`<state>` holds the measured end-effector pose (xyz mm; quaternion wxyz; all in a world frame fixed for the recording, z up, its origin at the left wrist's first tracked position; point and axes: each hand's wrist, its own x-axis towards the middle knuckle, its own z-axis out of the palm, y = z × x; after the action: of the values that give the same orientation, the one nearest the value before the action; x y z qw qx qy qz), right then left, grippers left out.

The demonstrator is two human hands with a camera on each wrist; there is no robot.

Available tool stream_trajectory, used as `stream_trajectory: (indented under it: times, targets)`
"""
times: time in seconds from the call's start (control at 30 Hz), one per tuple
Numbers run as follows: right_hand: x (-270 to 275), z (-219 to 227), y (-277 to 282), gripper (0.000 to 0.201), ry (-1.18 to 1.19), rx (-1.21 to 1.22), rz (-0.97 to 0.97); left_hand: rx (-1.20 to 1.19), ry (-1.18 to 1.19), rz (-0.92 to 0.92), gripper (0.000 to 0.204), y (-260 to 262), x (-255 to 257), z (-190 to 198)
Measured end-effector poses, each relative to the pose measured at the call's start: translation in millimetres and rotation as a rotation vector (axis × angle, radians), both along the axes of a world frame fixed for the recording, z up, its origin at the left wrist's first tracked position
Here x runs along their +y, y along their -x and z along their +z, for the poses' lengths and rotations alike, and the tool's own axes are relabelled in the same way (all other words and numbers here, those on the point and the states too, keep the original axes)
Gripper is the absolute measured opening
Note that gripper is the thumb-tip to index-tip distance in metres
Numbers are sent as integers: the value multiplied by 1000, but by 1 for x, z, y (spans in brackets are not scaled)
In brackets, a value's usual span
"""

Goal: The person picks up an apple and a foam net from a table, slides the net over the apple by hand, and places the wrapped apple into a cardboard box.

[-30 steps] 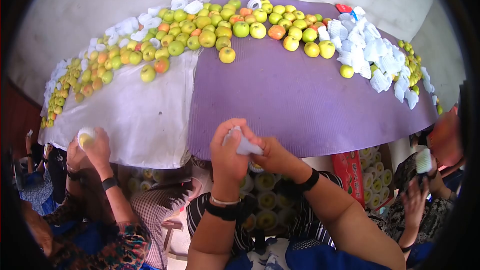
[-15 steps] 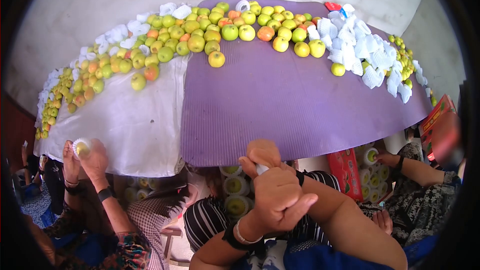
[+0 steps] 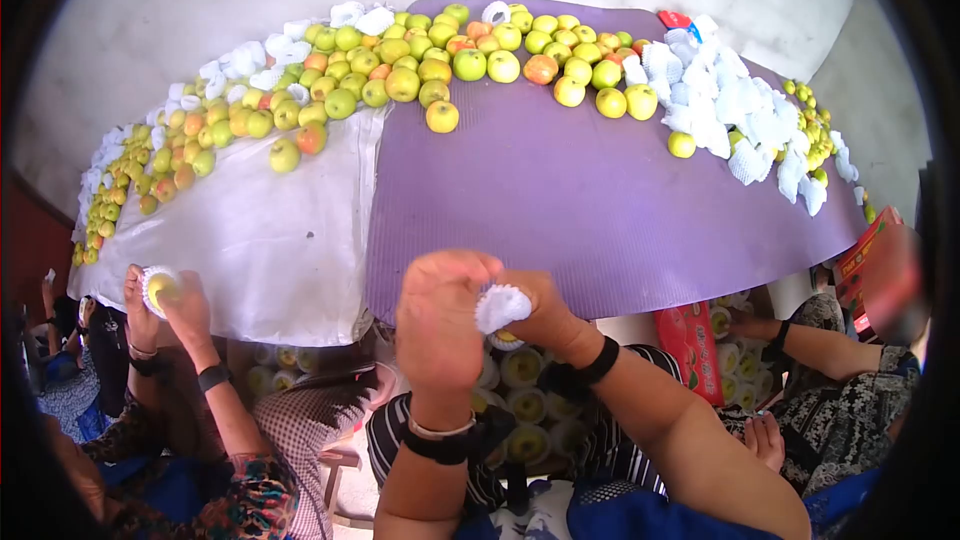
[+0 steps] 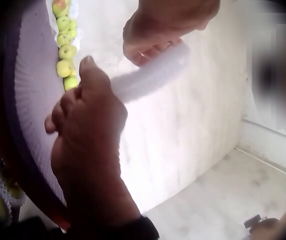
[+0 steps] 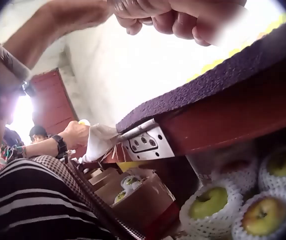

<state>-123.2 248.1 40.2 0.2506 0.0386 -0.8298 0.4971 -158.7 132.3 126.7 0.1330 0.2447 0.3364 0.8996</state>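
A white foam net [image 3: 502,308] is between the hands in the head view. My right hand [image 3: 545,315] grips it from the right. My left hand [image 3: 440,320] is raised close beside it, blurred, with bent fingers. In the left wrist view the net [image 4: 150,77] stretches from my right hand [image 4: 90,115] up to the curled fingers of my left hand [image 4: 168,25]; whether these grip it is unclear. The right wrist view shows my left arm crossing the top, with curled fingers [image 5: 170,20] at its end and no net visible.
Loose apples [image 3: 403,84] line the far side of the purple mat [image 3: 560,210], with a pile of foam nets [image 3: 715,100] at right. Net-wrapped apples [image 5: 213,202] sit below the table edge. People work on both sides; one at left holds a netted apple [image 3: 158,290].
My left hand has risen and moved left from in front of my right hand, uncovering the foam net. The person at left still handles a netted apple.
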Motion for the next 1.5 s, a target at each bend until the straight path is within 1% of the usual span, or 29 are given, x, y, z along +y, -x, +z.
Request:
stream_trajectory:
  times: [0.03,0.07,0.1,0.17,0.2,0.27,0.3,0.37,0.43,0.47,0.5,0.67,0.73,0.83,0.97,1.03,1.17,1.23,1.27,1.33,1.4,1.43,1.47,1.5]
  targets:
    - [3,2,-2,20,66,-115,1,-59,15,29,33,7,-3,-2]
    - [7,-7,-2,14,15,-158,-22,-120,28,57,30,12,-5,-5]
    - [7,-8,-2,14,13,-158,-21,-121,25,58,30,17,-9,-13]
    - [7,-9,0,13,196,-221,-26,-45,273,-1,23,23,-14,-27]
    - [7,-10,0,13,197,-222,-28,-45,275,-3,23,20,-14,-24]
    - [8,-10,1,17,154,-278,-28,-63,412,-38,17,13,-11,-14]
    - [7,-14,3,17,153,-276,-37,-60,409,-46,17,15,-12,-19]
    - [10,-22,5,15,20,-157,-39,-68,505,8,17,22,-13,-36]
    - [14,-17,3,11,-162,-187,-49,-187,380,-79,19,26,-14,-39]
    - [16,-14,2,11,-178,-195,-90,-212,339,-140,19,27,-15,-39]
    - [15,-10,1,11,-208,-216,-80,-237,304,-192,19,27,-16,-38]
    - [21,-4,-5,13,-228,-276,-62,-139,407,-216,21,28,-16,-44]
    - [25,-5,-6,13,-250,-236,-72,-200,412,-245,22,29,-16,-46]
    - [28,1,-9,13,-248,-266,-79,-233,420,-267,19,29,-17,-50]
    - [34,-7,-9,14,-204,-251,-101,-151,444,-285,15,22,-8,-40]
    - [35,-8,-9,16,-239,-269,-139,-59,507,-217,12,20,-4,-38]
    - [35,2,-13,19,-280,-325,-145,-79,549,-184,14,23,-6,-53]
    - [37,19,-19,32,-201,-401,-29,-117,472,-146,12,26,-6,-56]
    - [42,29,-21,32,-208,-392,-32,-107,465,-146,12,28,-5,-55]
    - [62,44,-32,49,27,-100,-77,-187,442,68,12,31,-5,-55]
    - [100,52,-36,56,407,-167,-171,-213,389,107,13,40,-12,-61]
    - [120,54,-32,53,516,-236,-319,-237,341,144,13,44,-15,-63]
    - [143,53,-26,50,348,-307,-530,-263,346,203,14,45,-17,-63]
    - [179,26,-21,48,2,-259,-714,-265,341,205,14,46,-17,-61]
